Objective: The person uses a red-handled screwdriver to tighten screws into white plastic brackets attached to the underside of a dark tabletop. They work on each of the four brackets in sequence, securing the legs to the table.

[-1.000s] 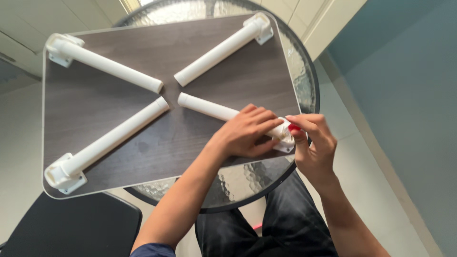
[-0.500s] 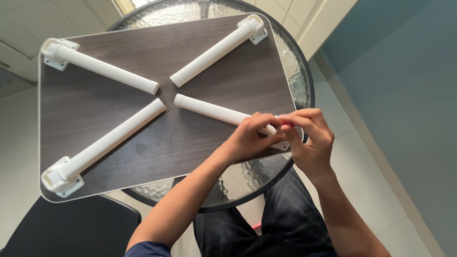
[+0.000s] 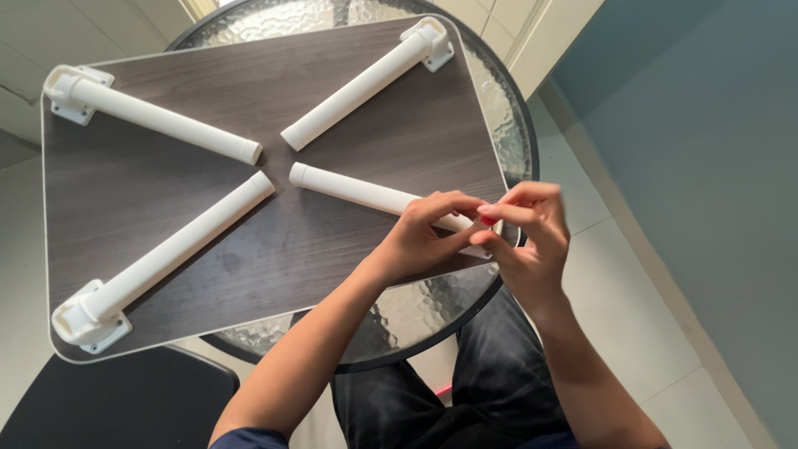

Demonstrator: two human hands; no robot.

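We work on the white folding leg (image 3: 366, 193) lying flat on the upturned dark wood tabletop (image 3: 166, 199), at its near right corner. Its long axis runs from the free end near the middle of the board down to the hinge under our fingers. Our left hand (image 3: 428, 237) curls closed over the hinge end; our right hand (image 3: 528, 237) pinches something small and red at the same spot, too hidden to identify. We judge it best to steady the leg while the fingertips work. Three other white legs (image 3: 158, 120) lie folded likewise, above a round glass table (image 3: 416, 312).
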